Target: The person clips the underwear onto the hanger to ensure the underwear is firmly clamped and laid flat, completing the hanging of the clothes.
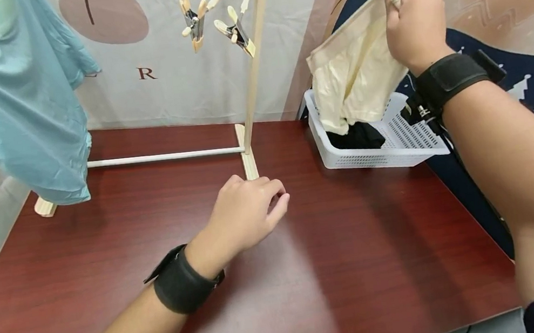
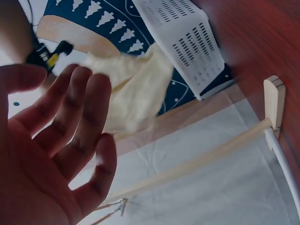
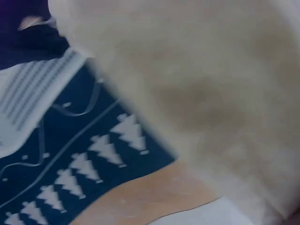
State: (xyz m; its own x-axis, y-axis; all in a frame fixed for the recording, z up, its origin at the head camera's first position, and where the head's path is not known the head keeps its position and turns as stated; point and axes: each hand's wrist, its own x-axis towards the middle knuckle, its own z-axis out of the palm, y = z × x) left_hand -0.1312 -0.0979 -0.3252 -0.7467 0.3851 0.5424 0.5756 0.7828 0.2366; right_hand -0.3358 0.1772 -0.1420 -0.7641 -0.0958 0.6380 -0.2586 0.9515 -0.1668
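Above the basket: your right hand pinches the cream garment by its top edge; the cloth hangs below your fingers.
Basket: white, holding dark clothing.
Left of the basket: your left hand hovers over the table, fingers relaxed, holding nothing.

Cream cloth garment: soft, crumpled, held up by its top edge, hanging limp above the white basket, lower folds touching the basket's dark contents.

Right hand raised and clenched, left hand low, fingers relaxed
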